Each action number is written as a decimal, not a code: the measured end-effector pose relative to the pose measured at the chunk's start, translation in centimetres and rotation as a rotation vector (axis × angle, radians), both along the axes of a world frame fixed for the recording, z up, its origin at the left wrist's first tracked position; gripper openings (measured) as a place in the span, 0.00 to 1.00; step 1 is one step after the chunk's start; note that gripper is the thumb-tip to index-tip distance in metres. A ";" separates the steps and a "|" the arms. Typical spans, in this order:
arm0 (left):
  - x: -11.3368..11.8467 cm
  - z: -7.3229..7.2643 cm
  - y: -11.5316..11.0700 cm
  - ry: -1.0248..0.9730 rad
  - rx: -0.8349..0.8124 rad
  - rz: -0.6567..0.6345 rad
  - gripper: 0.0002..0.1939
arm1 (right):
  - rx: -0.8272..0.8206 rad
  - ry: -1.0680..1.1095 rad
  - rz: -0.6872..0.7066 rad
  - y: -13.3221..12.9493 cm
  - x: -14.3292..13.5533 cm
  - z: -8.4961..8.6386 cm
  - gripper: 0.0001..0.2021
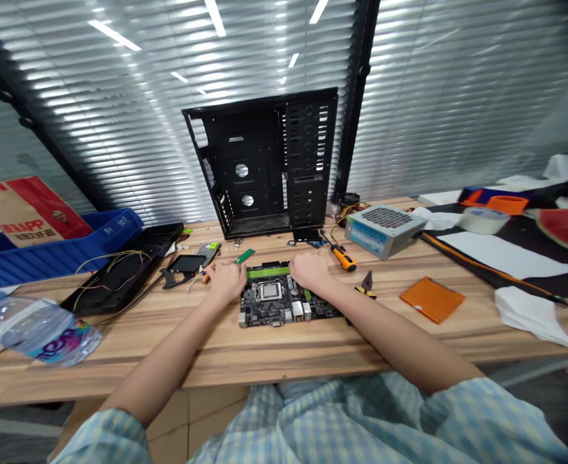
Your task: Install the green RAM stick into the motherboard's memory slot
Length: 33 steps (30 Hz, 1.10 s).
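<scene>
A black motherboard lies flat on the table, its processor socket showing a silver chip. Green memory slots run along its far side. My left hand, fingers curled, grips the board's far left edge at one end of these slots. At their other end, my right hand is closed on the board, its fingertips mostly hidden. A green memory module lies just beyond my left hand; whether the fingers touch it I cannot tell. Black-and-yellow pliers lie beside my right forearm.
Behind the board stands an open black computer case. Right of it are an orange screwdriver, a power supply and an orange box. A water bottle, blue bin and black panel are at left.
</scene>
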<state>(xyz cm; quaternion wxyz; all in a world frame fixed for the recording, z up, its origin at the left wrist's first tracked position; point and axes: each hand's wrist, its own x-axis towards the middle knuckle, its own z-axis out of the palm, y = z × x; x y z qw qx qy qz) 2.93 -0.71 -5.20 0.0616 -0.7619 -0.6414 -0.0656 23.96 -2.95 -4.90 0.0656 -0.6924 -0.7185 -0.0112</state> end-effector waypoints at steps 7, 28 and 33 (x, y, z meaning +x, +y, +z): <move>0.0 -0.3 0.4 -0.038 -0.074 0.013 0.25 | -0.074 -0.012 -0.016 0.1 0.0 0.0 0.16; -0.4 -1.5 1.6 -0.133 -0.116 0.037 0.23 | -0.124 0.038 -0.019 0.1 -0.3 -0.1 0.14; -0.4 -1.4 1.6 -0.137 -0.122 0.052 0.23 | -0.111 0.038 -0.021 0.2 -0.3 -0.3 0.14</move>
